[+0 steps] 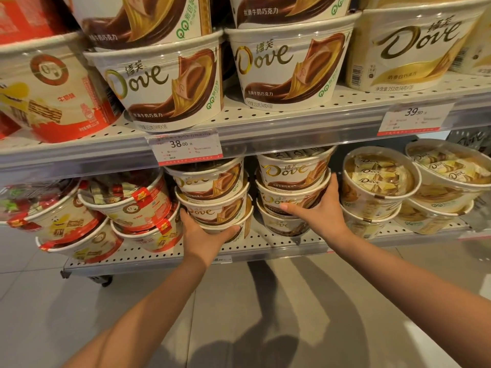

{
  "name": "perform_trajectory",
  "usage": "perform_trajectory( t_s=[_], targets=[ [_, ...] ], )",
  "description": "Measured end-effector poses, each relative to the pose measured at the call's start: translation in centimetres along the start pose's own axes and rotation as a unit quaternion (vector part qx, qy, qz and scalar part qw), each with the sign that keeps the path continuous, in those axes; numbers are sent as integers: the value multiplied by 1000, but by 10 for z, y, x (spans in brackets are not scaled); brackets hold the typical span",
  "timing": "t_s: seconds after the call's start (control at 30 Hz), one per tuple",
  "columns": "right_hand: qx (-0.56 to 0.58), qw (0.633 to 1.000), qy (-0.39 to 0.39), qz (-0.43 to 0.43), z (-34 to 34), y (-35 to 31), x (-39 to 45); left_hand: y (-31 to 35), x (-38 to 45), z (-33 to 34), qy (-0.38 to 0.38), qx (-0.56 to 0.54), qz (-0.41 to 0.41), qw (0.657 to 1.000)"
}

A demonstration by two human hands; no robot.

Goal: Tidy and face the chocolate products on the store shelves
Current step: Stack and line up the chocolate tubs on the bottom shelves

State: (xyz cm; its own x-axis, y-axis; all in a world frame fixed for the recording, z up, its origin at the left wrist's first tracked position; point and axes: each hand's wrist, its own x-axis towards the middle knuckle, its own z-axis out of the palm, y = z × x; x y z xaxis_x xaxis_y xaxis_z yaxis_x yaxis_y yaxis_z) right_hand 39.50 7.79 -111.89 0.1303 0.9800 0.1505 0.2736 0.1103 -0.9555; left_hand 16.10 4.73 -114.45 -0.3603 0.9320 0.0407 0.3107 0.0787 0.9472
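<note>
Left hand gripping bottom tub of left Dove stack, right hand clasping right Dove stack

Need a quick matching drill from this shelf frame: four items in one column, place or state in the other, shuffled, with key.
Items:
1. left hand
2. right hand
3. 38.00 price tag
4. white chocolate Dove tub

Place or state:
A. upper shelf, far right
B. on the upper shelf's front rail
C. grips the left stack of milk chocolate tubs low down, lower shelf
D. grips the right stack of milk chocolate tubs at its middle tub

Pairs: 1-C, 2-D, 3-B, 4-A
</note>
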Motion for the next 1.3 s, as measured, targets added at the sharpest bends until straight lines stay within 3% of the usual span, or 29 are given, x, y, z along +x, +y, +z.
perform_trajectory(
  t_s=[0.17,0.3,0.47,0.8,1.0,1.3],
  targets=[
    [-37,997,67,-14,4,-22,-9,30,-12,-11,74,46,62,994],
    [-72,991,103,-50,5,-36,9,56,8,-18,90,42,91,991],
    [-84,992,96,-4,13,-37,21,70,21,-8,85,89,31,992],
    [-92,978,186,-22,24,-37,13,54,32,-8,78,68,42,994],
    [-101,976,193,-3,31,-39,11,53,31,-8,72,67,52,994],
    [-171,975,136,45,27,-50,12,63,23,-9,67,76,50,994]
  ],
)
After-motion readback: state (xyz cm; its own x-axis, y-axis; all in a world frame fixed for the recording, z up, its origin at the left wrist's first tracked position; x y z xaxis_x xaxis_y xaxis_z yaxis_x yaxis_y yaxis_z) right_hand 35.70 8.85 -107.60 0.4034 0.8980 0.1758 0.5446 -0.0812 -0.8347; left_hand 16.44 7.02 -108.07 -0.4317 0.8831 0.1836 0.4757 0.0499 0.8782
